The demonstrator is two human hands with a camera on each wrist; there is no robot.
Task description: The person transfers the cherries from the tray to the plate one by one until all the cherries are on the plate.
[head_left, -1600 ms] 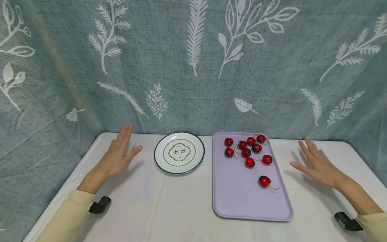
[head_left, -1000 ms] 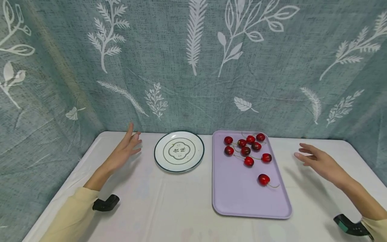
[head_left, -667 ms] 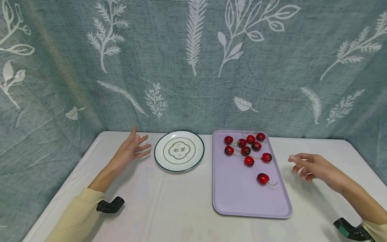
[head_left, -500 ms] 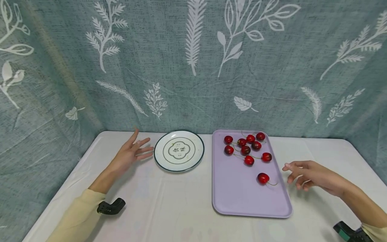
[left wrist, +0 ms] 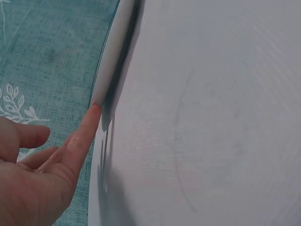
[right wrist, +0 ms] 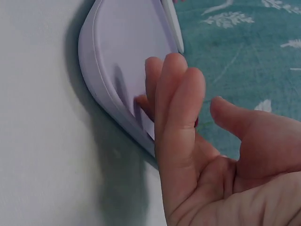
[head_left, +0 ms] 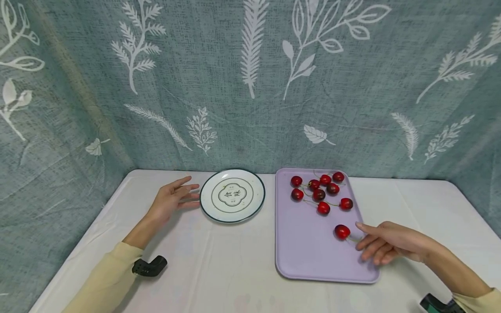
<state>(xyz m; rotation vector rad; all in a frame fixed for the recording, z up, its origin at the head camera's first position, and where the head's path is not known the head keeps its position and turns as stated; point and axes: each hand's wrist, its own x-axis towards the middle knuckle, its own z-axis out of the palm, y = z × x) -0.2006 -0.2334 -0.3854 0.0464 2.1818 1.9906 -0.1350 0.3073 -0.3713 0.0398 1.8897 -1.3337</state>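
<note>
A white plate (head_left: 250, 208) with a dark rim and printed characters lies at the table's back middle. My left hand (head_left: 168, 202) is at its left side, fingers extended; in the left wrist view one fingertip touches the plate (left wrist: 113, 52) at its edge. Right of the plate lies a lilac tray (head_left: 305, 252) with several dark red cherries grouped at its far end. One single cherry (head_left: 342, 231) with a stem lies nearer the tray's right edge. Over that edge hovers my right hand (head_left: 399, 243), holding nothing, its fingers loosely bent and thumb apart, close to the cherry's stem.
A white cloth (head_left: 227, 269) covers the table. Behind it and along both sides hangs a teal curtain (head_left: 219, 65) with white leaf prints. Black wrist devices (head_left: 150, 266) sit by both sleeves.
My left hand has moved right and its fingers have come to the plate's edge. My right hand has moved left and nearer, over the tray's right edge. Plate and cherries keep their places.
</note>
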